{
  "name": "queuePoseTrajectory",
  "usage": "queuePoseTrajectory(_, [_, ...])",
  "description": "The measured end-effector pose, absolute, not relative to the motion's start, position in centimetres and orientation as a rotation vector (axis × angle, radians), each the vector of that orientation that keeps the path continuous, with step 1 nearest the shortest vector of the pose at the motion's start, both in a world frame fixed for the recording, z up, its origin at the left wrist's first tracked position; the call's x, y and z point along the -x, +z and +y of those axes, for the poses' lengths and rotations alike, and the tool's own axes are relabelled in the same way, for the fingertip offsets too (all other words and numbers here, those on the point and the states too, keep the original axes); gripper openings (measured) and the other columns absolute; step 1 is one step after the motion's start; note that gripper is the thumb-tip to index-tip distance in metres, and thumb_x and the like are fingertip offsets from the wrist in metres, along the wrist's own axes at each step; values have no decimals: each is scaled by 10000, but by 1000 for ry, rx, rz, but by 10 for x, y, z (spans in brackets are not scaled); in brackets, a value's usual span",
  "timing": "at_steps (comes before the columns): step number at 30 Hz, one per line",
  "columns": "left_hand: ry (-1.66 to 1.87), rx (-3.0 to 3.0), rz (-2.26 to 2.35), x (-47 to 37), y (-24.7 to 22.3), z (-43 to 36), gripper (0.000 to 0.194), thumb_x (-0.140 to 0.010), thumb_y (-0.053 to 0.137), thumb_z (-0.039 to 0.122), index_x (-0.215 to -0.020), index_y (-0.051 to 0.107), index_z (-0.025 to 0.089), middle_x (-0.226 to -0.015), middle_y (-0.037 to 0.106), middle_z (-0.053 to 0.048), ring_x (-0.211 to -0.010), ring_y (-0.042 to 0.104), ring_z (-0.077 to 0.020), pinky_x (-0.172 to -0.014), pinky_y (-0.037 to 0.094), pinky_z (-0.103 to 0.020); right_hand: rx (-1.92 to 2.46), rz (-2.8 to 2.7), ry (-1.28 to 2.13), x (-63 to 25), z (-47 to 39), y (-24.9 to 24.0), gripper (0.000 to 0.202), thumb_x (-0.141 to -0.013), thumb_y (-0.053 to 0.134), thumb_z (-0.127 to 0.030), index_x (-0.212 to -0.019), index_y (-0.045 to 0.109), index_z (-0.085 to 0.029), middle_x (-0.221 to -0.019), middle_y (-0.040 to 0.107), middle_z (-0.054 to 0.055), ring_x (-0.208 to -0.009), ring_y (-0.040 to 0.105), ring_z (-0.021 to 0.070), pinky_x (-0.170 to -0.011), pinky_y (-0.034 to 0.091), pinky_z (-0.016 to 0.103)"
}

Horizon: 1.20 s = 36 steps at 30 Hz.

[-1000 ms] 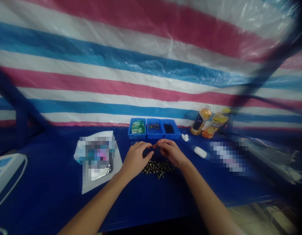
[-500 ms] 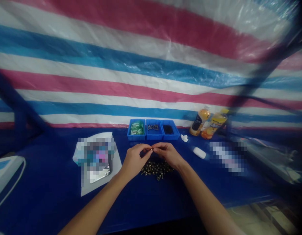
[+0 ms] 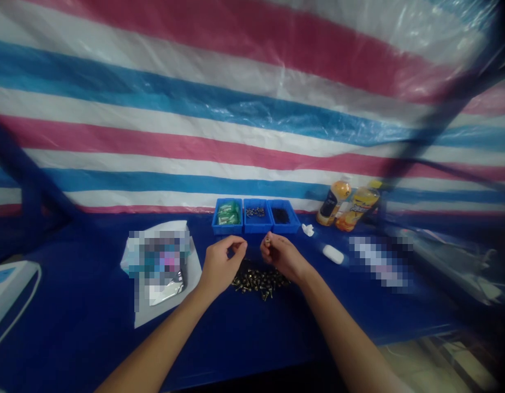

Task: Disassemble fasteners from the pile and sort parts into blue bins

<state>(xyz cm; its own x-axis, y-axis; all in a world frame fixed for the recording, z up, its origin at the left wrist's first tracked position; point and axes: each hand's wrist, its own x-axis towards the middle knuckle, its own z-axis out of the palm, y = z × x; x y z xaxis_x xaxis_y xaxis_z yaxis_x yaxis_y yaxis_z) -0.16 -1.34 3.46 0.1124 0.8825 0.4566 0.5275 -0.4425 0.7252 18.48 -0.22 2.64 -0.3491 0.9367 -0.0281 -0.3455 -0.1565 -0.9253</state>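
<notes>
My right hand is closed, with a small metal piece pinched at its fingertips; the piece looks round and brass-coloured at its visible end. To its left, my left hand has thumb and forefinger pressed together. Whatever those fingers hold, if anything, is too small to make out. A gap separates the two hands. Below and between them lies a loose pile of small brass-and-dark metal parts, screw-like in shape, on the dark blue table. My hands partly cover the pile's upper edge.
Behind my hands stand three blue bins: one with green packets, one with small silvery parts, one with black parts. On the right are two drink bottles, crumpled tissue and a white case. A white sheet lies left.
My hands were together at the fingertips over the pile and are now apart. My right hand has turned, bringing the small metal piece into view; my left has shifted slightly left.
</notes>
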Motion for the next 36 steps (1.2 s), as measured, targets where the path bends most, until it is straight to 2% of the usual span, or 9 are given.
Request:
queuePoseTrajectory(4, [1248,-2025,1373,2,33,-13,192,-882,529,303,-832,684,200,-747,683,16,-666,591,-142,-677,457,-251,827,-1012,1742,-187,-1,31,458,-816,588,-563,-631,362,-210,-565,320,-47,-512,316,107,-523,289,268])
queuePoseTrajectory(14, [1195,-2031,1403,2,30,-12,201,-888,517,305,-832,681,203,-728,669,22,-641,579,-138,-694,449,-258,697,-899,1919,-201,1,32,507,-871,548,-425,-568,198,-219,-501,141,-73,-457,185,100,-483,203,266])
queuePoseTrajectory(17, [1195,-2035,1396,2,30,-12,195,-884,523,302,-830,683,206,-731,670,26,-639,578,-135,-686,446,-253,721,-896,1946,-204,2,33,512,-863,548,-424,-577,175,-219,-503,146,-73,-455,184,96,-472,202,262])
queuePoseTrajectory(21, [1205,-2034,1387,2,30,-12,185,-878,525,290,-833,687,211,-733,674,28,-644,586,-136,-676,446,-251,947,-910,1887,-202,7,25,418,-816,583,-480,-630,321,-213,-529,289,-72,-447,260,79,-443,167,239])
queuePoseTrajectory(25, [1185,-2048,1381,2,30,-11,186,-876,522,279,-823,688,213,-736,683,25,-639,594,-140,-679,454,-257,1166,-1045,1636,-199,11,15,399,-773,616,-550,-716,452,-190,-618,462,-42,-445,351,64,-429,131,214])
queuePoseTrajectory(28, [1169,-2070,1350,2,29,-11,195,-881,513,282,-838,690,213,-756,693,15,-665,607,-147,-686,459,-262,1234,-1239,1408,-199,13,10,404,-787,584,-577,-717,492,-190,-624,485,-38,-445,358,71,-427,181,218])
queuePoseTrajectory(33, [1129,-2086,1342,1,27,-11,194,-881,508,275,-835,689,220,-761,696,14,-682,618,-151,-664,449,-259,1386,-1612,734,-203,13,5,323,-846,558,-469,-668,541,-201,-597,514,-14,-562,439,132,-542,304,261])
queuePoseTrajectory(36, [1110,-2098,1341,1,25,-11,193,-886,506,274,-841,687,225,-770,694,13,-692,620,-150,-667,448,-265,1384,-1722,580,-203,11,7,249,-888,510,-407,-736,559,-216,-615,534,-16,-580,460,146,-575,309,271])
